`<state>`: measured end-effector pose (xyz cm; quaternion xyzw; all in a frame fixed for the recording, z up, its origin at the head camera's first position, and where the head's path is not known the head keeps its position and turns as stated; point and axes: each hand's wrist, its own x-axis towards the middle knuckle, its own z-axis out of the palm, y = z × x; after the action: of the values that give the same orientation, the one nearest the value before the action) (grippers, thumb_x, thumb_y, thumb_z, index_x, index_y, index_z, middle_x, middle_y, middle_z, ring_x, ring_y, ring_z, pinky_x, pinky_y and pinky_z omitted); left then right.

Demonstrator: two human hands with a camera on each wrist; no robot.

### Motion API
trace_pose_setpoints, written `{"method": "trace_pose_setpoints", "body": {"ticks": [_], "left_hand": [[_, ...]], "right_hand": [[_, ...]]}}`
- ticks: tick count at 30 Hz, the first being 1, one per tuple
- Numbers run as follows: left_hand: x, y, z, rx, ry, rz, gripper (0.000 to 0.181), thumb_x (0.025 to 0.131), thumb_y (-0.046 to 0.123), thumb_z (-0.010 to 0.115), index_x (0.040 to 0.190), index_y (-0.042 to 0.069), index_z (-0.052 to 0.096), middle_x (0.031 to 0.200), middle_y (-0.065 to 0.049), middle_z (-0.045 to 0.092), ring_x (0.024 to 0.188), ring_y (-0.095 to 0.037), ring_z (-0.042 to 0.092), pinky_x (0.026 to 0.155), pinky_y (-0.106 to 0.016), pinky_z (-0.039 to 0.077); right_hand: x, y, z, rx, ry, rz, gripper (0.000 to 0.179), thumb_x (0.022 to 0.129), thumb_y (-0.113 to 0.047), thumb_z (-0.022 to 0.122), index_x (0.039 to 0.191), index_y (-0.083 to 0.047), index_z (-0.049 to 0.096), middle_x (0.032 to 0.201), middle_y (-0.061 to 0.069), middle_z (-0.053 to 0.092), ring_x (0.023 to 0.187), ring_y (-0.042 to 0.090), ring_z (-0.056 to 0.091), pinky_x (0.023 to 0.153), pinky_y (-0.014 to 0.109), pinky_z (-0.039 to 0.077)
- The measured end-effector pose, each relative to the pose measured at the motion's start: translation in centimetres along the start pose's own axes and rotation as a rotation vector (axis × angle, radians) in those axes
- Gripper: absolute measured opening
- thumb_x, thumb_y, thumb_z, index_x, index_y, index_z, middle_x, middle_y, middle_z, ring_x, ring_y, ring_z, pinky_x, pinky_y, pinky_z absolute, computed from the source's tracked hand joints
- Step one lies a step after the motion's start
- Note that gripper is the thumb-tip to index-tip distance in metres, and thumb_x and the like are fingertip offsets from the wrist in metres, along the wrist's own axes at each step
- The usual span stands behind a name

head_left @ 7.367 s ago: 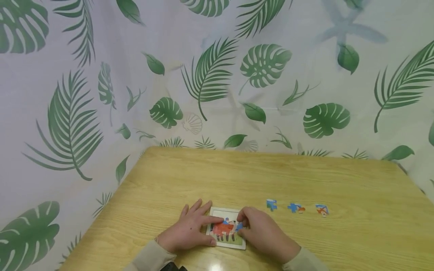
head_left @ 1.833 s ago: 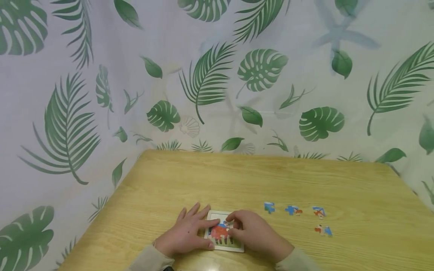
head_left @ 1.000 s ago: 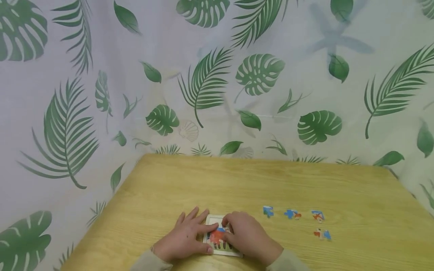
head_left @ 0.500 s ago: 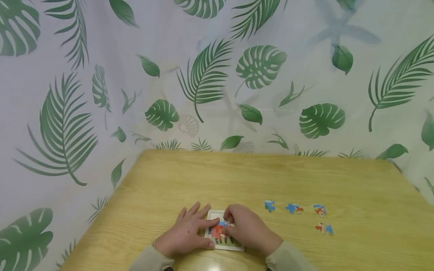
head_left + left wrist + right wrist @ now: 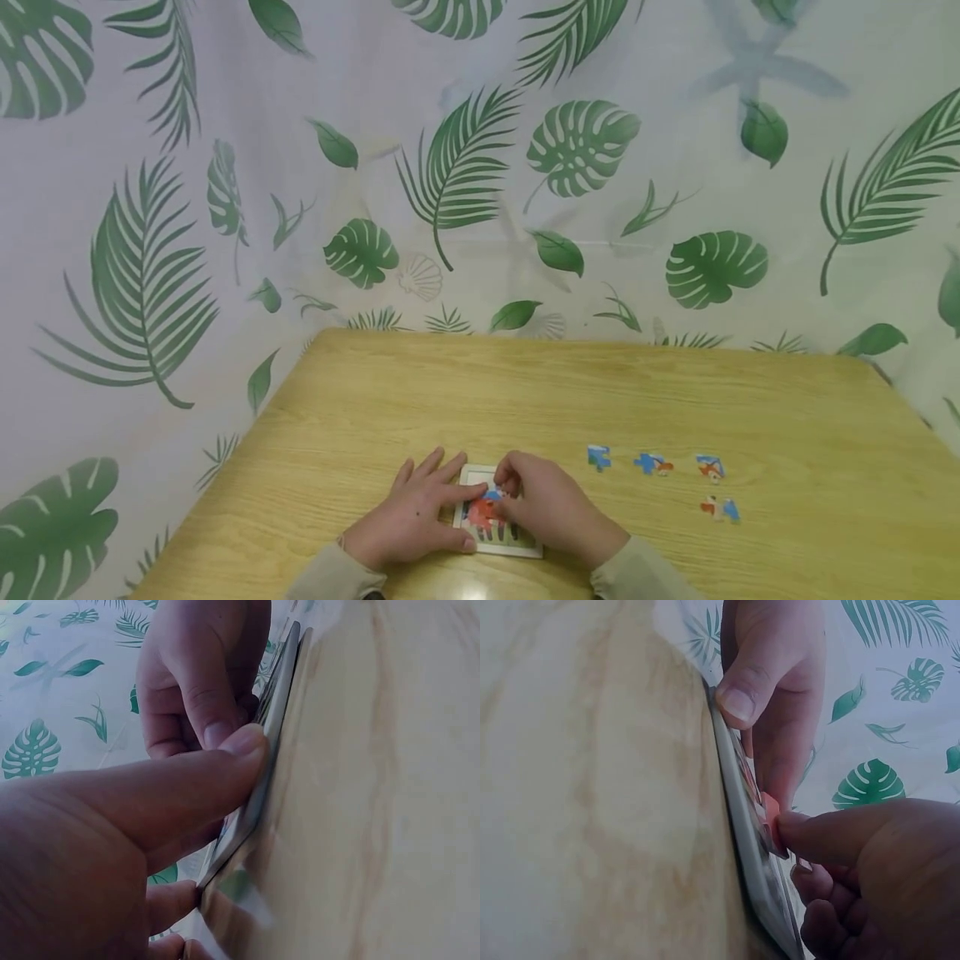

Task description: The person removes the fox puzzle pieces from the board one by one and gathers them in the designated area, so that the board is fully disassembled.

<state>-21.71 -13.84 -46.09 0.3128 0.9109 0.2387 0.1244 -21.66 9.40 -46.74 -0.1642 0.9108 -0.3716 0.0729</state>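
Note:
A small jigsaw puzzle in a white-rimmed tray (image 5: pixel 513 551) lies near the front of the table, with a red animal in its picture. My left hand (image 5: pixel 420 512) rests on the tray's left side, fingers spread; its thumb (image 5: pixel 739 703) presses the near rim in the right wrist view. My right hand (image 5: pixel 555 510) reaches over the tray's right side. Between thumb and fingers it pinches a red puzzle piece (image 5: pixel 772 817), tilted up from the picture. My right hand hides part of the tray in the head view.
On the wooden table (image 5: pixel 450 383), right of the tray, lie loose puzzle pieces: a blue one (image 5: pixel 599 457), a blue-and-red one (image 5: pixel 654 464), and another (image 5: pixel 709 467) with a further piece (image 5: pixel 720 507) in front of it. A leaf-print cloth (image 5: pixel 480 167) hangs behind.
A puzzle piece under my right hand in the oldest frame has left the tray, and one more piece lies at the right. My right hand has shifted left over the picture; my left stays put.

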Motion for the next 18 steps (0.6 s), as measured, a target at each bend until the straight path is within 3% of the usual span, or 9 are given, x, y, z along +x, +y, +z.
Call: {"method": "trace_pose_setpoints", "body": {"ticks": [9, 18], "left_hand": [[-0.07, -0.02, 0.19, -0.014, -0.002, -0.011, 0.069, 0.084, 0.06, 0.073, 0.146, 0.033, 0.057, 0.165, -0.01, 0.027, 0.152, -0.041, 0.01, 0.115, -0.069, 0.003], [0.08, -0.17, 0.01, -0.005, -0.004, -0.003, 0.069, 0.085, 0.058, 0.073, 0.147, 0.033, 0.056, 0.165, -0.01, 0.026, 0.152, -0.041, 0.009, 0.115, -0.068, 0.002]], "right_hand": [[-0.32, 0.06, 0.0, 0.009, -0.005, -0.049, 0.022, 0.085, -0.016, 0.077, 0.098, -0.02, 0.06, 0.08, -0.007, 0.057, 0.066, 0.012, 0.052, 0.058, 0.029, 0.045], [-0.51, 0.08, -0.68, 0.174, 0.006, -0.032, 0.013, 0.09, -0.012, 0.073, 0.099, -0.015, 0.064, 0.08, -0.005, 0.062, 0.07, 0.014, 0.057, 0.06, 0.029, 0.048]]}}
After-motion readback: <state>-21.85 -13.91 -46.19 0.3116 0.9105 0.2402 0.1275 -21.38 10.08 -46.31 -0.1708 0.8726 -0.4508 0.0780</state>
